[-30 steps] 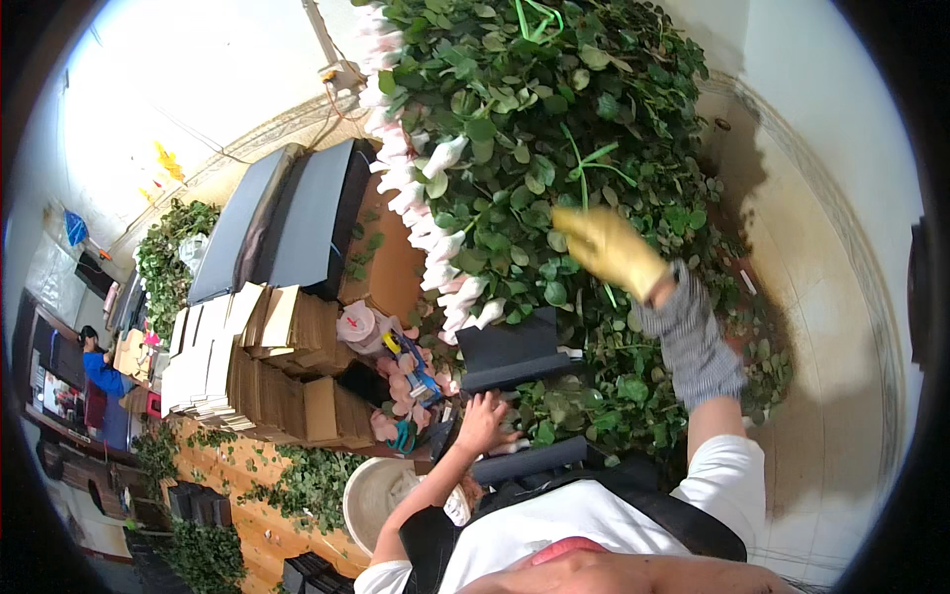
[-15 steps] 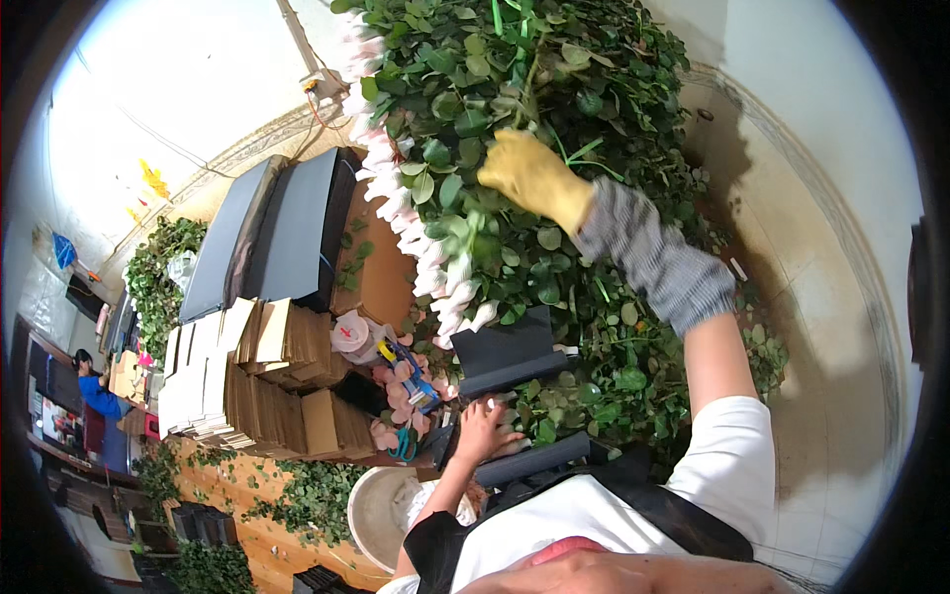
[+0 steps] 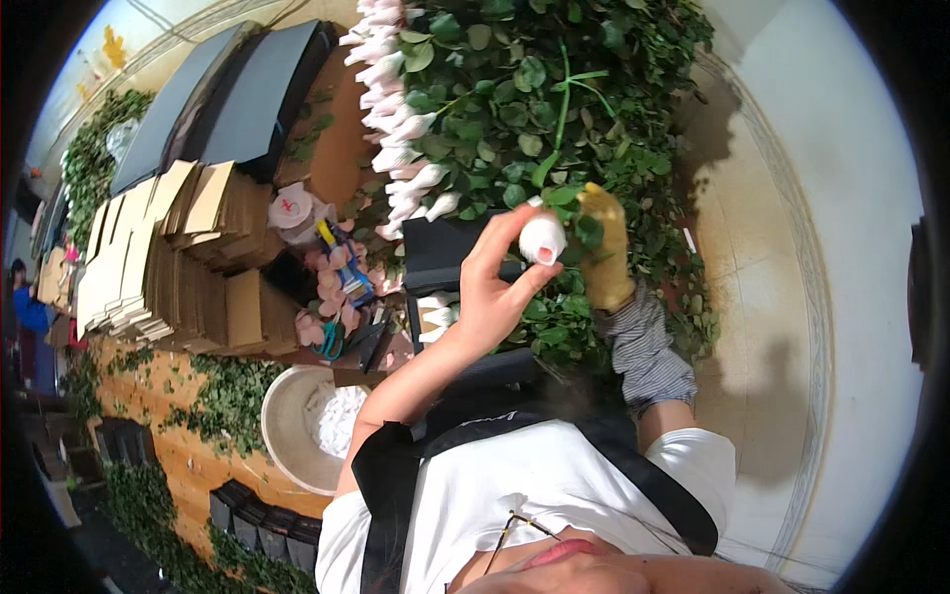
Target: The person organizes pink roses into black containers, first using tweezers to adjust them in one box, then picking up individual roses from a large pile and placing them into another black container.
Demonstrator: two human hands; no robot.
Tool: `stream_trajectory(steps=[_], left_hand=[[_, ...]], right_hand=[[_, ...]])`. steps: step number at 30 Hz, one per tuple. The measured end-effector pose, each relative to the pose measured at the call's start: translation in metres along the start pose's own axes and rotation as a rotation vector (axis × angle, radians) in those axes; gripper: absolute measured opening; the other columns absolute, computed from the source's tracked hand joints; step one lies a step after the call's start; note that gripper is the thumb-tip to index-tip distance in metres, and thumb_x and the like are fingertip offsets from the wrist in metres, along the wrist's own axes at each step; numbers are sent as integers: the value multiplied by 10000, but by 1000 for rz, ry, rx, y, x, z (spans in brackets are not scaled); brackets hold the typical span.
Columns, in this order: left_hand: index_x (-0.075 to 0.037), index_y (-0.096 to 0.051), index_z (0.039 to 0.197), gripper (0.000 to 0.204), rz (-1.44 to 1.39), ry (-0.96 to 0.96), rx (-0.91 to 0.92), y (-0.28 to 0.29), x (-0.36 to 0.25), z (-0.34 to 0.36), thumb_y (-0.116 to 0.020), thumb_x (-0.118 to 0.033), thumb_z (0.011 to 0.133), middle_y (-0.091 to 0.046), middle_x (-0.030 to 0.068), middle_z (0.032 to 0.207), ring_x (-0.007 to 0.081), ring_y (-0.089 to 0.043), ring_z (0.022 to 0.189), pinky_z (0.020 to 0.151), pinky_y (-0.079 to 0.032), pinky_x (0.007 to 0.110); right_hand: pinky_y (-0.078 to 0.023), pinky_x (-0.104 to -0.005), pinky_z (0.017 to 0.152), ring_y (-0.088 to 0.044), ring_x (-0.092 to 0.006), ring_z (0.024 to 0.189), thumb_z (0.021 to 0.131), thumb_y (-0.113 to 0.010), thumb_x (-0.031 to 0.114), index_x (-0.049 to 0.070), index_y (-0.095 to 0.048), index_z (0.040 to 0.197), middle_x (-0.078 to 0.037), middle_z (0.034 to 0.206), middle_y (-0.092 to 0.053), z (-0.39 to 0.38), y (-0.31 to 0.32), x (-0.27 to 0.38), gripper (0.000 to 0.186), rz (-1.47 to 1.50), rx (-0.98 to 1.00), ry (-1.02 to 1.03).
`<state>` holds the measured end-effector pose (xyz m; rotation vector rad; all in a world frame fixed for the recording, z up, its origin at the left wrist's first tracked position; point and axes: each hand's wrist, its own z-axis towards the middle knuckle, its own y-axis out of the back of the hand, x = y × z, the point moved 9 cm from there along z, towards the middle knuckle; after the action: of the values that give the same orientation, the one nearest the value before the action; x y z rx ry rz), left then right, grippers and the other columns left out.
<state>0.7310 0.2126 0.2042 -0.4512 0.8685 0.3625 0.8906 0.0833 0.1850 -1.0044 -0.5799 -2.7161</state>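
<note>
In front of my chest is a single rose (image 3: 542, 240), its pale bud wrapped in a white sleeve with a pink tip showing. My bare left hand (image 3: 490, 287) has thumb and fingers closed around this bud. Just to its right, my right hand (image 3: 606, 252), in a yellow glove with a striped grey sleeve, is closed at the rose's leafy stem; leaves partly cover the fingers. Behind both hands lies a big heap of leafy rose stems (image 3: 485, 109), with white-sleeved buds (image 3: 401, 129) lined along its left side. More sleeved buds (image 3: 435, 315) lie by a black tray (image 3: 430, 259).
Stacked cardboard sheets (image 3: 148, 267) stand at left, before large dark panels (image 3: 252, 94). Teal scissors (image 3: 327, 339) and loose pink petals (image 3: 322, 282) lie near the table edge. A round tub (image 3: 287, 436) holds white sleeves. Green leaves (image 3: 233, 396) litter the floor.
My right hand has come down from the heap toward my chest. My left hand has risen from the table edge and now holds the sleeved rose. The view has shifted rightward.
</note>
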Motion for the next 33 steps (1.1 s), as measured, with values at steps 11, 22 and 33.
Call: stream_trajectory(steps=[11,22,33], left_hand=[[-5,-601,1193,406,245,-117,124,-20,-20,-12,-711,5,802,-696,108,1089,254,-614,991,895,-475,353],[-5,-575,1239,435,294,-185,224,-28,-30,-12,-694,-25,821,-693,126,1138,318,-597,1054,974,-431,411],[-28,-714,1037,158,563,552,533,84,140,-99,-679,-99,901,-700,136,1078,345,-646,1031,918,-500,402]], right_hand=[[-476,-471,937,-617,-383,1073,709,-705,127,4,-635,1099,-152,1143,-670,-10,-3,30,415,-493,379,351],[-502,-452,876,-623,-341,1049,629,-783,44,38,-649,1159,-124,1130,-680,-1,4,29,546,-494,450,388],[-441,-427,1013,-580,-369,1191,979,-587,345,-23,-549,1340,-241,1277,-613,-311,385,-5,516,-1522,-310,-1383]])
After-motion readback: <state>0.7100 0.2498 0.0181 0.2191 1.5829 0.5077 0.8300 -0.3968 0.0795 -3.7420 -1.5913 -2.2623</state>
